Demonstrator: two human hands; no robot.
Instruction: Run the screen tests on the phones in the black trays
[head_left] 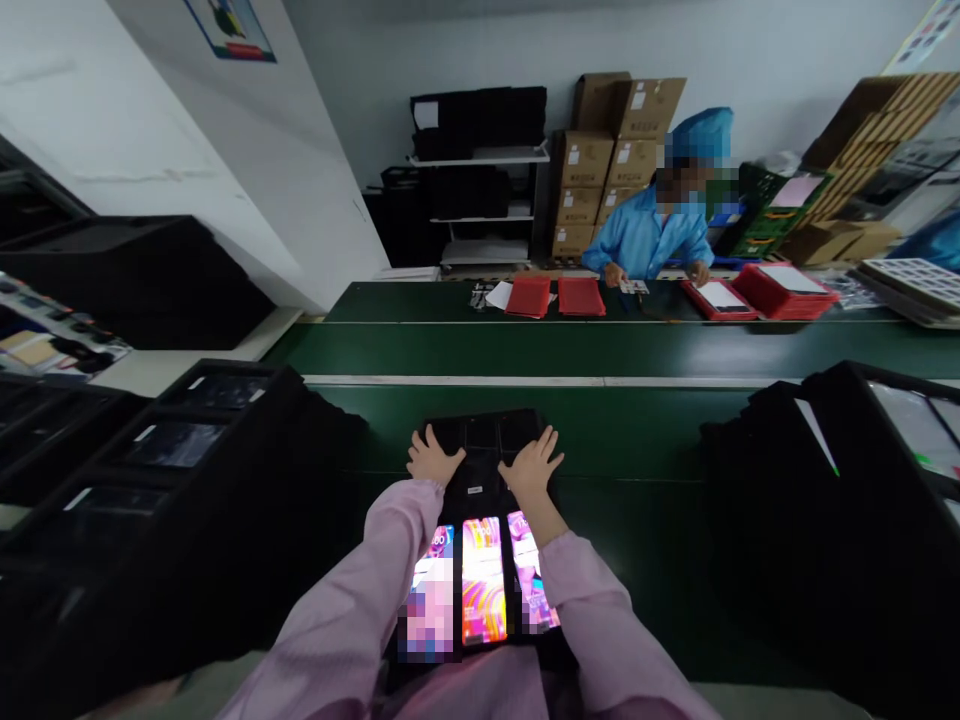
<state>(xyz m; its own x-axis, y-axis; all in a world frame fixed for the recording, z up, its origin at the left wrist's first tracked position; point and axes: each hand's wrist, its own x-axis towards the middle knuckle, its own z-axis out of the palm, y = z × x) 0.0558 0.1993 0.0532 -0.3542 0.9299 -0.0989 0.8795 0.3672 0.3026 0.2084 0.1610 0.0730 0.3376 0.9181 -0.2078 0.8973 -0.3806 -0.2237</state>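
A black foam tray (480, 497) lies on the green bench in front of me. Its far compartments look dark. In the near row, three lit phones show bright screens: a left phone (442, 560), a middle phone (484, 580) and a right phone (529, 560). My left hand (435, 458) rests on the tray's far left part, fingers spread. Opposite it, my right hand (530, 465) touches the far right part, its fingers also apart. Neither hand is closed around anything. My right forearm partly covers the right phone.
Stacked black trays (225, 440) stand at left, with dark-screened devices in the top one. Another black stack (795, 500) is at right. Across the green bench (465, 350), a person in blue (649, 235) handles small items beside red trays (787, 290). Cardboard boxes (585, 160) are behind.
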